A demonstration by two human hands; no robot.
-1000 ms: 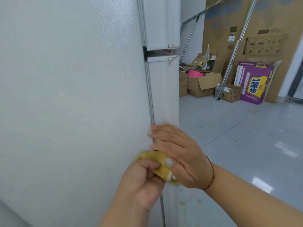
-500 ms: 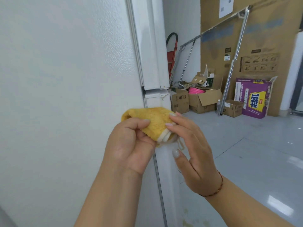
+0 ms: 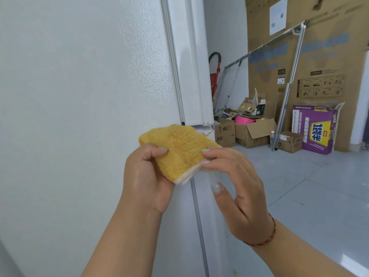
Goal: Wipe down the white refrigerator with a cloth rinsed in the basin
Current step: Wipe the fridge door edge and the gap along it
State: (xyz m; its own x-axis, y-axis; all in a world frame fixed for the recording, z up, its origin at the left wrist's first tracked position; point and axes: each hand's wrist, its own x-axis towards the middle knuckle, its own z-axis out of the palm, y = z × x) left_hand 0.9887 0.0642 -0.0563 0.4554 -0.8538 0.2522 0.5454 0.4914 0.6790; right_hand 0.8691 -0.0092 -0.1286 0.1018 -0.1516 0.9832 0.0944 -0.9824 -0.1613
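Note:
The white refrigerator (image 3: 79, 96) fills the left half of the view, its textured side wall close to me and its door edge running down the middle. A folded yellow cloth (image 3: 177, 150) with a white underside is held up in front of that edge, off the surface. My left hand (image 3: 145, 176) grips the cloth's left side with curled fingers. My right hand (image 3: 237, 188) pinches its right edge with the fingertips, thumb apart below. No basin is in view.
Behind the fridge stand several cardboard boxes (image 3: 251, 132), a purple printed box (image 3: 315, 128), metal poles (image 3: 287, 92) leaning on a tall cardboard sheet, and a red step ladder (image 3: 215, 74). Glossy grey floor (image 3: 319, 186) stretches to the right.
Both hands lifted the cloth up and away from the fridge's door edge. The cloth now lies more spread between the two hands. The view tilted upward.

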